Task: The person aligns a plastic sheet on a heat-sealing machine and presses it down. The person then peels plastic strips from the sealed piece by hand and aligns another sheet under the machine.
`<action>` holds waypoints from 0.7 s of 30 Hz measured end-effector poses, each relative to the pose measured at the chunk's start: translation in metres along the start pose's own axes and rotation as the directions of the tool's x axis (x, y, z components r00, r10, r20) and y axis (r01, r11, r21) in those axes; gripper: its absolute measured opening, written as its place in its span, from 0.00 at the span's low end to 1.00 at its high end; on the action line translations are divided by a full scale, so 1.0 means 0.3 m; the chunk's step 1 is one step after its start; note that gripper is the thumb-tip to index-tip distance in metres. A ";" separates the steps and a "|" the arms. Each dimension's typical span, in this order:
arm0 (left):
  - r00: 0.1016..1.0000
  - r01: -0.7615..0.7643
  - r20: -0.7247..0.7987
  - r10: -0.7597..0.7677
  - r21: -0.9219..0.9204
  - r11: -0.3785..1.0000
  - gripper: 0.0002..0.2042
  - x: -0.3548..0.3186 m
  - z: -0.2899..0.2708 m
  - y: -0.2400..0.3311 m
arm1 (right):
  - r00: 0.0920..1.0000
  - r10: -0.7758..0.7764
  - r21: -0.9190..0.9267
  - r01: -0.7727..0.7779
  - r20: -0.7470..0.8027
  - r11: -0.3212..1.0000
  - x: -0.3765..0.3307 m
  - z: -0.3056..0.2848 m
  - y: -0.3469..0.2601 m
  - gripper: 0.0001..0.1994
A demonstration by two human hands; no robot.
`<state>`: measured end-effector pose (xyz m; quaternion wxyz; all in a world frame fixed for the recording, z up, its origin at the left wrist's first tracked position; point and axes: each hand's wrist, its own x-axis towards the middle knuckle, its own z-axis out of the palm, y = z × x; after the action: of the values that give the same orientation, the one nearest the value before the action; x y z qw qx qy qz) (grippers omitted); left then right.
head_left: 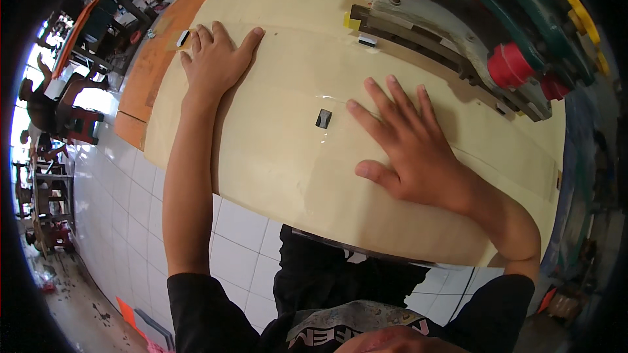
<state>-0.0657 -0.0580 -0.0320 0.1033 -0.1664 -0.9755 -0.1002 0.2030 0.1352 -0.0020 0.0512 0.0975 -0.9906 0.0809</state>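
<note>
My left hand (217, 63) lies flat with its fingers spread on a large cream sheet (268, 163), near the sheet's left edge. My right hand (415, 150) rests on the same surface at the right, palm down, its fingers fanned out and nothing held. Between the two hands is a small dark rectangular piece with a greyish middle (323, 119), left of my right fingertips and touched by neither hand. Beyond my left fingertips, a small black-and-white piece (182, 38) sits at the sheet's edge.
At the far right stands a dark green machine (523, 13) with red knobs (507, 65) and a long metal bar along its near side. Another small black-and-white piece (367, 41) is beside that bar. Orange-brown wood (147, 72) borders the sheet's left. A person (46, 101) is at the far left.
</note>
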 end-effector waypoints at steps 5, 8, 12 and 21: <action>1.000 0.000 0.014 0.000 0.015 1.000 0.49 -0.001 -0.004 0.025 | 0.994 0.108 -0.057 -0.109 -0.027 0.992 -0.034 0.007 0.028 0.36; 1.000 -0.010 0.002 0.010 0.060 0.998 0.48 0.012 0.012 0.028 | 0.985 0.166 -0.112 -0.170 -0.047 0.979 -0.086 -0.001 0.073 0.35; 0.999 0.019 0.028 -0.021 0.095 0.995 0.47 0.019 -0.001 -0.001 | 0.969 0.242 -0.117 -0.247 -0.055 0.962 -0.193 -0.029 0.126 0.33; 0.999 0.008 0.045 -0.013 0.100 0.995 0.46 0.024 0.010 0.019 | 0.854 0.513 -0.110 -0.520 -0.084 0.847 -0.530 -0.093 0.267 0.31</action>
<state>-0.0708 -0.0498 -0.0323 0.0888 -0.1582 -0.9822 -0.0480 0.3442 0.2469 -0.0053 0.0592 -0.1780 -0.9818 0.0301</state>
